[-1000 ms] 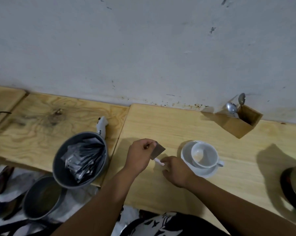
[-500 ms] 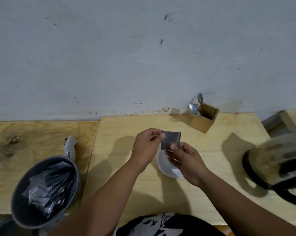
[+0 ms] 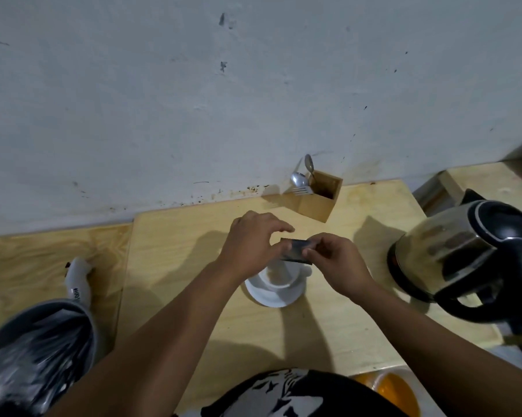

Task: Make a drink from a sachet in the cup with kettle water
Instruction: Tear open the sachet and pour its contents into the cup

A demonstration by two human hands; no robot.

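Both hands [image 3: 253, 242] [image 3: 338, 260] still pinch the sachet [image 3: 296, 251], now lower, over the cup [image 3: 279, 276].

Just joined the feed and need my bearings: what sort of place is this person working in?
Probably a simple home or pantry drinks corner: a wooden counter against a scuffed wall, an electric kettle, a wooden box of spoons and a tub of sachets. Both hands hold a sachet over the cup.
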